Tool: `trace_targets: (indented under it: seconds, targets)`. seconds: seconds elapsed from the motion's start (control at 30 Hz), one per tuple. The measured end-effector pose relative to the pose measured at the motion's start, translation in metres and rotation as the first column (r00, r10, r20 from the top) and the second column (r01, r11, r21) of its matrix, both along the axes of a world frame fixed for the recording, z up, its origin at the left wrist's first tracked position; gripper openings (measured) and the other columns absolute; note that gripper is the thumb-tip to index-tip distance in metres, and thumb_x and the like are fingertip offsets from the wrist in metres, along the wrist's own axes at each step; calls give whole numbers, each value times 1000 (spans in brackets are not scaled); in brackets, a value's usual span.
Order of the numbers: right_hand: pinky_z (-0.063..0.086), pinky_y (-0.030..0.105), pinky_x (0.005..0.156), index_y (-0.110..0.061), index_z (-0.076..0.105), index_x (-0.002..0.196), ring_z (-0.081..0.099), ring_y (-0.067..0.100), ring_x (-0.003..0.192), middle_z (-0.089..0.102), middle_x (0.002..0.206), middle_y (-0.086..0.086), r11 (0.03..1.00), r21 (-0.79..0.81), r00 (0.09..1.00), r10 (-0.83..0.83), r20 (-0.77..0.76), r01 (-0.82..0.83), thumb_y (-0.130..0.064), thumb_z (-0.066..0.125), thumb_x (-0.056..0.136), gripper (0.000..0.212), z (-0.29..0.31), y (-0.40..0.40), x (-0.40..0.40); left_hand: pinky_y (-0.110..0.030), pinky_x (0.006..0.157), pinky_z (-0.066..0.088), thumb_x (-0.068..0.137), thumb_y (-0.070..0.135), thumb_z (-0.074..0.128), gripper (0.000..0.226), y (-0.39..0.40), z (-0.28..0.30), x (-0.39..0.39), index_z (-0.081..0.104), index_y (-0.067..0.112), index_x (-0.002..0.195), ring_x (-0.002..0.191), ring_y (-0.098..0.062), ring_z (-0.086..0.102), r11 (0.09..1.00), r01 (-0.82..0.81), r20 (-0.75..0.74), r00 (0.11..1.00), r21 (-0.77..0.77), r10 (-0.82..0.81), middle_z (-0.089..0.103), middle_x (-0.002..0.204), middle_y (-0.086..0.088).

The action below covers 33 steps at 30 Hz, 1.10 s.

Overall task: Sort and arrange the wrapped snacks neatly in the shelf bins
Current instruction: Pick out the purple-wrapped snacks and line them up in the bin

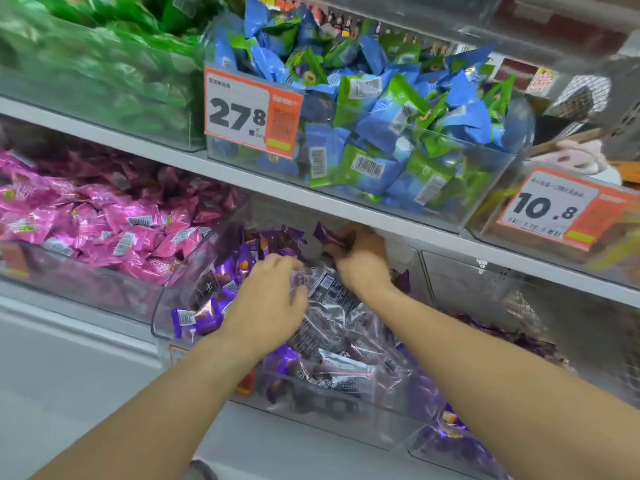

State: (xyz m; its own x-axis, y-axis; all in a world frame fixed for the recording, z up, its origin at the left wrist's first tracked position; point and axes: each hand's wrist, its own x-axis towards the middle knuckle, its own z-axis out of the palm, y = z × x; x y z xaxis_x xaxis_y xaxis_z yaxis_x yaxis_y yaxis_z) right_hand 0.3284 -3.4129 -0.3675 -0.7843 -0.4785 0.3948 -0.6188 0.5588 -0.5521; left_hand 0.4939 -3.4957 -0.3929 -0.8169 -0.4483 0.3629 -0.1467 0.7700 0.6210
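Both my hands reach into a clear plastic bin (166,299) on the lower shelf. It holds several purple wrapped snacks (221,271) and clear packs with dark contents (329,327). My left hand (273,303) rests on the pile in the middle of the bin, fingers curled round a clear wrapped pack. My right hand (360,261) is deeper in, under the shelf edge, and pinches a purple wrapped snack (327,235) lifted above the pile.
A bin of pink snacks (86,220) sits to the left. On the shelf above stand a bin of blue and green snacks (381,126) with a 27.8 price tag (251,116), green packs (86,64), and a 10.8 tag (561,209). The white shelf edge (398,216) overhangs my right hand.
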Motion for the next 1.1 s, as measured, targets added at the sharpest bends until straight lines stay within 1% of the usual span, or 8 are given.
trace_targets:
  seconds: [0.1,0.23,0.4,0.53,0.63,0.87,1.0,1.1]
  targets:
    - [48,28,91,-13,68,118,64,25,104,70,113,10,975,146,986,166,14,-166,-21,73,87,32,5,11,35,-32,100,37,93,14,55,35,-13,2,-12,55,6,127,116,-27,52,987,-126,-54,990,101,132,53,124,-11]
    - [45,31,91,-20,68,109,57,21,101,59,110,4,921,318,972,235,3,-224,-22,73,86,23,6,41,55,-41,93,38,94,8,52,26,-35,8,-36,55,-4,117,111,-40,52,981,-179,13,984,76,178,55,115,-23]
    - [49,35,87,-25,61,105,59,19,94,60,103,-3,933,303,980,196,29,-195,-32,71,84,25,0,72,71,-41,80,49,91,29,63,31,-47,13,-59,63,0,102,98,-41,62,969,-249,163,956,3,245,68,100,-24]
    - [48,33,88,-27,62,107,59,16,99,65,106,-8,931,291,973,230,6,-222,-36,64,89,20,-1,87,91,-33,66,49,80,40,74,36,-51,6,-73,69,6,88,83,-35,66,946,-325,132,937,-14,324,69,85,-16]
    - [48,30,81,-26,62,102,58,11,89,64,95,-11,928,269,964,266,1,-256,-40,61,89,20,1,97,107,-32,67,50,76,42,76,33,-55,0,-82,75,11,88,82,-30,69,931,-357,106,931,79,348,73,85,-12]
    - [46,13,64,-31,70,87,58,-2,61,68,75,-23,961,-112,895,278,349,-254,-36,74,85,7,31,137,108,-28,83,50,85,19,72,15,-15,19,-50,73,14,99,87,-18,66,958,-250,-88,961,140,264,73,93,-1]
    - [56,31,63,-17,70,100,70,14,70,72,93,2,941,-286,770,316,554,-180,-24,71,90,12,35,170,103,-11,76,46,85,18,73,15,25,35,-6,66,22,97,79,3,61,982,-121,-129,982,147,140,68,87,12]
    - [56,28,59,-7,62,105,74,26,72,70,99,18,910,-414,658,316,684,-7,-12,69,91,17,40,197,106,-20,63,52,86,17,72,22,74,54,18,65,22,107,71,-13,67,895,15,-83,996,446,24,69,85,1]
